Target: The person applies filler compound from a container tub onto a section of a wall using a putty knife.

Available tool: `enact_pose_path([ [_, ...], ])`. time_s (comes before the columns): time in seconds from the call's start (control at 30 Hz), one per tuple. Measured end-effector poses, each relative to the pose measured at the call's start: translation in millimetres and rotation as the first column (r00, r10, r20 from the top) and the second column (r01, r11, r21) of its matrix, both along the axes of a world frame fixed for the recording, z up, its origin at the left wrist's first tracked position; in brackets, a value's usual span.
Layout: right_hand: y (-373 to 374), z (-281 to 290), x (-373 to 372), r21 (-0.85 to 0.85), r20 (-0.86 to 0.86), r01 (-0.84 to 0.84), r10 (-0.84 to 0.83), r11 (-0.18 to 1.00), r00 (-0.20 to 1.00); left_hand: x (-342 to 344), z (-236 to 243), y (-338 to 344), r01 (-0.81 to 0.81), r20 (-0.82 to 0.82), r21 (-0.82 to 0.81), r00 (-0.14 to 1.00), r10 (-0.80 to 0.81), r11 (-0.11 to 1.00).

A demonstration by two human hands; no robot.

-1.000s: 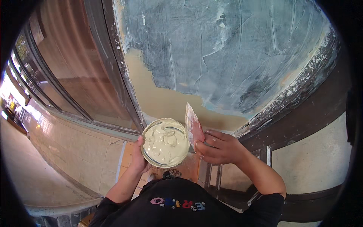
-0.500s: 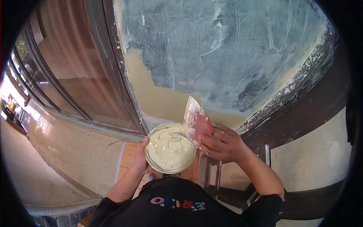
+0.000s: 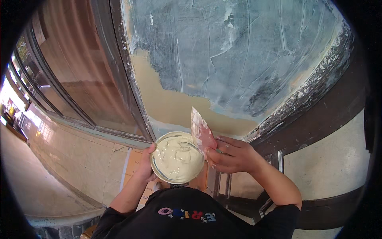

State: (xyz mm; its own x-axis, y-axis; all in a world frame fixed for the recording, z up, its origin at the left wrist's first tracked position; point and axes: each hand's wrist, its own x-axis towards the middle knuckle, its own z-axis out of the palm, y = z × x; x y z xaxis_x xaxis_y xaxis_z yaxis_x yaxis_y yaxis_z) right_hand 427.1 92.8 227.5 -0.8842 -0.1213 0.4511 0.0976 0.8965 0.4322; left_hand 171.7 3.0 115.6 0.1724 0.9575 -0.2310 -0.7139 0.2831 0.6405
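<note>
A round bowl (image 3: 154,170) filled with thick cream-coloured putty (image 3: 175,159) is held at chest height by my left hand (image 3: 147,165); its thumb rests over the rim and the other fingers are mostly hidden beneath. Pinched in my right hand (image 3: 229,155) is a red putty spreader (image 3: 205,135), its blade smeared with pale putty and tilted upward. The spreader's lower edge is at the bowl's right rim. Beyond both stands a wall (image 3: 207,51), grey-blue and scraped, with a beige coated band (image 3: 159,95) along its left and lower part.
A dark-framed glass panel (image 3: 75,75) is to the left of the wall. Dark wood trim (image 3: 310,107) with flaking paint curves along the right. Flattened cardboard (image 3: 131,169) lies on the tiled floor (image 3: 87,167) below. A pale rounded ledge (image 3: 63,217) is at lower left.
The spreader and my right hand have shifted slightly left and down, along the bowl's right rim. The bowl has moved a little left, and the putty's surface looks a bit different.
</note>
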Motion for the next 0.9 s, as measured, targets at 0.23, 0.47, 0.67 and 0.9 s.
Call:
enact_pose_path([
  [0.23, -2, -11, -18, -0.098, -0.123, -0.09, 0.078, 0.991, 0.989, 3, -3, -3, 0.069, -0.103, -0.099, 0.992, -0.079, 0.993],
  [0.47, 8, -6, -22, -0.351, -0.3, -0.052, -0.06, 0.935, 0.952, 10, -17, -2, 0.06, 0.008, -0.043, 0.998, -0.06, 0.997],
  [0.67, 12, -40, -18, -0.648, -0.353, 0.138, -0.455, 0.749, 0.817, 11, -24, -6, 0.043, -0.083, -0.096, 0.995, -0.051, 0.994],
  [0.9, 8, -61, -17, -0.801, -0.403, 0.002, -0.543, 0.598, 0.737, 8, -36, -8, 0.043, -0.134, -0.092, 0.99, -0.055, 0.995],
])
